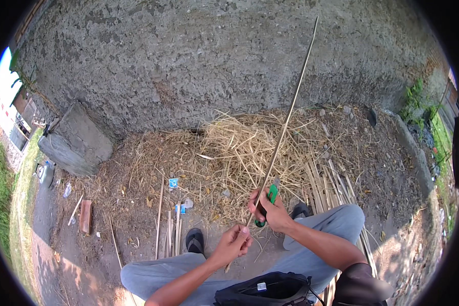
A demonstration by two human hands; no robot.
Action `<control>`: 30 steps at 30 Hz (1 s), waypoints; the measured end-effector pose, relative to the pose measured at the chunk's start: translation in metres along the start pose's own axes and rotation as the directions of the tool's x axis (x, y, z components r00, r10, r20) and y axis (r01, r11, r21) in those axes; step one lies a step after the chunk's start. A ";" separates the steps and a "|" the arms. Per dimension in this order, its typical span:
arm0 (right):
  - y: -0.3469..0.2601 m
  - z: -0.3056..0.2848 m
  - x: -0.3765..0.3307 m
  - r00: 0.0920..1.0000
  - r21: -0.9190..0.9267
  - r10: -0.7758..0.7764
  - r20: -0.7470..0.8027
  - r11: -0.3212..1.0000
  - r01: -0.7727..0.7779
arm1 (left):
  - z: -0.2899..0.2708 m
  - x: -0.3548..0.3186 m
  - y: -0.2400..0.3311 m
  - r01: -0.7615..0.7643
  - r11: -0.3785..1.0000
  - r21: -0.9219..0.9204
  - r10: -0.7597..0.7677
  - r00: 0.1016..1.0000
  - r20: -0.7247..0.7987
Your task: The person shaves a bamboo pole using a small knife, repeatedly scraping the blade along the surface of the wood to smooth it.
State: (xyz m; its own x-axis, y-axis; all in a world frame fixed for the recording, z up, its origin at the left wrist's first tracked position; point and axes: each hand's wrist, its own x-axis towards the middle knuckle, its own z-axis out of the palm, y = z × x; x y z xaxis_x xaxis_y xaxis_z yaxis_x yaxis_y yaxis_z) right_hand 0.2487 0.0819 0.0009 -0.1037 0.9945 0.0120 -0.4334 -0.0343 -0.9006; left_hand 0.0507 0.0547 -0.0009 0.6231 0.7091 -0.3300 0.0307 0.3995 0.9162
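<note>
Both hands grip one long bamboo strip (285,122) slanting up toward the wall: left hand (234,242) pinches its lower end, right hand (270,209) clamps it alongside a green-handled knife (271,196).

The scene is evenly lit by soft daylight; a sunlit patch is seen lower left, and the edges are bent by fisheye distortion.
</note>
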 end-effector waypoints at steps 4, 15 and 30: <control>0.005 -0.004 -0.003 0.991 0.162 0.130 -0.024 0.979 -0.125 | 0.009 -0.013 -0.006 0.130 0.972 -0.198 -0.127 0.991 0.032; 0.007 -0.011 0.008 0.975 0.197 0.223 0.015 0.955 -0.222 | 0.007 -0.042 0.004 0.313 0.902 -0.297 -0.311 0.949 0.054; -0.034 0.036 -0.086 0.964 -0.875 -0.253 0.086 0.444 0.195 | 0.011 -0.050 0.030 0.251 0.909 -0.332 -0.295 0.951 -0.089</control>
State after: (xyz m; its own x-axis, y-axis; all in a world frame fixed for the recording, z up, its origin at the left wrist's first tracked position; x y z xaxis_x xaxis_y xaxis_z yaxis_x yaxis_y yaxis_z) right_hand 0.2404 -0.0061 0.0465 -0.0671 0.9585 0.2770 0.5707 0.2646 -0.7773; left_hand 0.0291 0.0251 0.0453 0.5143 0.6087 -0.6041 -0.0753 0.7338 0.6752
